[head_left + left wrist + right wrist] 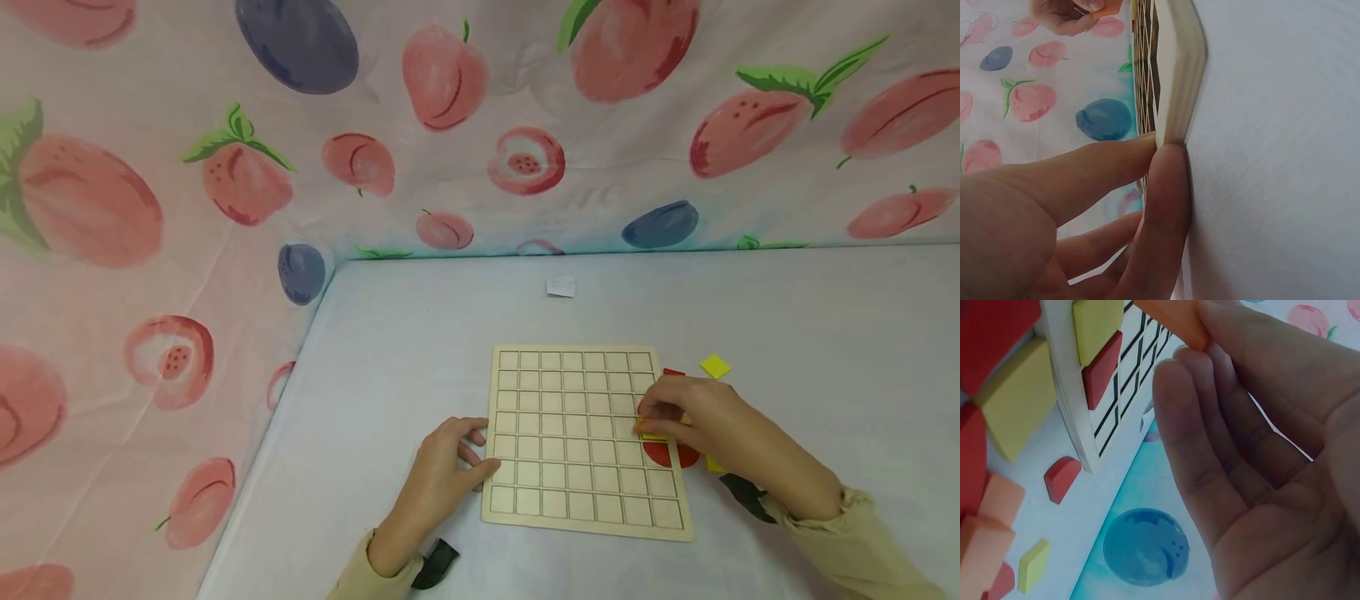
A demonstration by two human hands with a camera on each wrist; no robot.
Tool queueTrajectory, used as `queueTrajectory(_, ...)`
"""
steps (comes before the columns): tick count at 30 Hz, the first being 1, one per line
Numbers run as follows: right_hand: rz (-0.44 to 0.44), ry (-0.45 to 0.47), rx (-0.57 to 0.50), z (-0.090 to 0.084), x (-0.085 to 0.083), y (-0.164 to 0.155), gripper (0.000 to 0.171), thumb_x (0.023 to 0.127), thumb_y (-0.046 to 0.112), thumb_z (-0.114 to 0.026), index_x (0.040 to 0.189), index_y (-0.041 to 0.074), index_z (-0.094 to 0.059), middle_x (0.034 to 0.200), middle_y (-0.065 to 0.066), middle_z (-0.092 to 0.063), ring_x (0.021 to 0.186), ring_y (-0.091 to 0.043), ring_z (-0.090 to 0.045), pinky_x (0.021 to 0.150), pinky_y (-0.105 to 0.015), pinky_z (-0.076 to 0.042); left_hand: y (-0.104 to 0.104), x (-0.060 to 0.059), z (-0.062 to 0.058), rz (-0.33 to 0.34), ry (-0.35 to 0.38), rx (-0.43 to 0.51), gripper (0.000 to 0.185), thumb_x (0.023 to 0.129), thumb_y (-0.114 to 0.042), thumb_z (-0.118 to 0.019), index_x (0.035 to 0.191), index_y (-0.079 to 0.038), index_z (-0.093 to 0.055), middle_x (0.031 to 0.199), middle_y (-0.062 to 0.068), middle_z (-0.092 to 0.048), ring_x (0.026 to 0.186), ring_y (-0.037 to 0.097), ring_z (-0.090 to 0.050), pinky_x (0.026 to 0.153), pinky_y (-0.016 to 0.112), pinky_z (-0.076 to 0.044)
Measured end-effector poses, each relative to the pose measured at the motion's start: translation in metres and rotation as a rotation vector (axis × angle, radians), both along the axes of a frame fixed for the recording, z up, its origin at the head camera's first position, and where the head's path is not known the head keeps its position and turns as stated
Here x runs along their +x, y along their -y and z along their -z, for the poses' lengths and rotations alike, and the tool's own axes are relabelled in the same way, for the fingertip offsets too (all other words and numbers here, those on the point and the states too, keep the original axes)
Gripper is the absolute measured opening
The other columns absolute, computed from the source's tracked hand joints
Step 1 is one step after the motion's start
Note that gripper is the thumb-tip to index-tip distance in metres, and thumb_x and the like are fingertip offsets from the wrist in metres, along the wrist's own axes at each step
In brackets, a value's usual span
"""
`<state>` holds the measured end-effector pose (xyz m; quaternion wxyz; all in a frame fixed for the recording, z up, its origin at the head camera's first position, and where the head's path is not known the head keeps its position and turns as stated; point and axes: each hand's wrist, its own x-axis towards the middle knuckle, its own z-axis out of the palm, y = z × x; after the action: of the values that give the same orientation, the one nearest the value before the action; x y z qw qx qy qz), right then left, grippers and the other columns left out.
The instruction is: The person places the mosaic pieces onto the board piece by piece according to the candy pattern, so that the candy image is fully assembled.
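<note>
A pale wooden grid board [570, 433] lies flat on the white table. My left hand [450, 467] grips the board's left edge [1179, 69], with a finger and thumb [1160, 206] pinching that edge. My right hand [647, 421] hovers over the board's right side and pinches a small orange piece [643, 429] at its fingertips. The right wrist view shows the same orange piece [1172, 319] just above the grid. A yellow piece [1094, 322] and a red piece [1102, 365] sit in cells at the board's edge.
Loose pieces lie right of the board: a yellow square [715, 366], a red rounded piece [670, 454], and orange ones [985, 531]. A white paper scrap [561, 287] lies farther back. Fruit-print cloth [225, 167] walls off the left and rear.
</note>
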<state>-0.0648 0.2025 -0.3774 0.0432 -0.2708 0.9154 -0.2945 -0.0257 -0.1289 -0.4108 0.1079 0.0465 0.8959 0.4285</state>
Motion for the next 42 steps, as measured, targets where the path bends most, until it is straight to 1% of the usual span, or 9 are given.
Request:
queueTrajectory(3,-0.018,0.008,-0.005,0.001,-0.001,0.003,0.017,0.08,0.018,-0.082,0.085,0.023,-0.066,0.08,0.018,-0.06,0.073,0.005,-0.055,0.061,-0.018,-0.053,0.001,0.0,-0.001,0.002,0.008,-0.001,0.049,0.08,-0.003,-0.081,0.125,0.004,-0.062,0.1,0.005,-0.06,0.072,0.006,-0.062,0.054,0.018,-0.055)
queueTrajectory(9,-0.049,0.035,-0.014,0.006,-0.005,0.009,0.015,0.081,0.018,-0.081,0.087,0.019,-0.067,0.082,0.016,-0.061,0.072,0.004,-0.056,0.063,-0.019,-0.054,0.003,0.002,-0.001,-0.002,0.02,-0.002,0.05,0.08,-0.003,-0.08,0.126,0.004,-0.061,0.1,0.005,-0.059,0.072,0.006,-0.062,0.054,0.018,-0.055)
queueTrajectory(11,-0.048,0.052,-0.013,0.009,-0.006,0.011,0.014,0.081,0.018,-0.08,0.087,0.018,-0.067,0.083,0.016,-0.061,0.073,0.003,-0.055,0.064,-0.019,-0.054,0.003,0.002,-0.002,-0.003,0.018,0.002,0.05,0.08,-0.003,-0.08,0.126,0.004,-0.061,0.1,0.005,-0.059,0.072,0.006,-0.062,0.053,0.018,-0.055)
queueTrajectory(17,-0.045,0.051,0.001,0.012,-0.007,0.013,0.013,0.083,0.019,-0.079,0.086,0.02,-0.067,0.082,0.017,-0.059,0.073,0.002,-0.053,0.064,-0.02,-0.053,0.003,0.002,-0.001,-0.003,0.018,-0.001,0.05,0.08,-0.003,-0.08,0.126,0.004,-0.061,0.1,0.005,-0.059,0.071,0.006,-0.062,0.053,0.018,-0.055)
queueTrajectory(23,-0.056,0.061,-0.012,0.014,-0.008,0.016,0.012,0.084,0.014,-0.078,0.087,0.019,-0.068,0.083,0.016,-0.06,0.075,0.002,-0.053,0.065,-0.019,-0.052,0.003,0.002,-0.001,-0.001,0.016,0.004,0.05,0.08,-0.003,-0.08,0.125,0.005,-0.061,0.1,0.005,-0.059,0.071,0.005,-0.062,0.053,0.018,-0.055)
queueTrajectory(26,-0.057,0.035,0.001,0.016,-0.008,0.016,0.011,0.085,0.013,-0.078,0.087,0.019,-0.068,0.083,0.016,-0.06,0.075,0.002,-0.053,0.066,-0.02,-0.053,0.003,0.002,-0.001,-0.002,0.015,0.008,0.05,0.08,-0.003,-0.08,0.125,0.004,-0.061,0.1,0.005,-0.059,0.071,0.005,-0.062,0.053,0.018,-0.055)
queueTrajectory(28,-0.055,0.035,0.014,0.016,-0.008,0.016,0.009,0.086,0.015,-0.077,0.088,0.02,-0.069,0.085,0.016,-0.059,0.076,0.001,-0.053,0.066,-0.02,-0.053,0.003,0.002,-0.001,-0.003,0.017,0.011,0.05,0.08,-0.003,-0.08,0.125,0.004,-0.061,0.1,0.006,-0.059,0.071,0.005,-0.062,0.053,0.019,-0.055)
queueTrajectory(34,-0.043,0.065,0.045,0.016,-0.009,0.018,0.005,0.088,0.018,-0.075,0.092,0.021,-0.072,0.091,0.012,-0.061,0.08,-0.002,-0.054,0.069,-0.021,-0.054,0.003,0.001,0.0,-0.005,0.023,0.02,0.05,0.081,-0.003,-0.08,0.126,0.003,-0.061,0.101,0.006,-0.06,0.073,0.006,-0.061,0.052,0.018,-0.055)
queueTrajectory(42,-0.046,0.062,0.055,0.018,-0.008,0.02,0.014,0.086,0.015,-0.077,0.083,0.026,-0.069,0.088,0.013,-0.058,0.078,-0.001,-0.052,0.067,-0.02,-0.053,0.002,0.001,0.0,0.0,0.032,0.046,0.05,0.081,-0.002,-0.079,0.127,0.004,-0.06,0.101,0.007,-0.06,0.073,0.008,-0.062,0.052,0.017,-0.056)
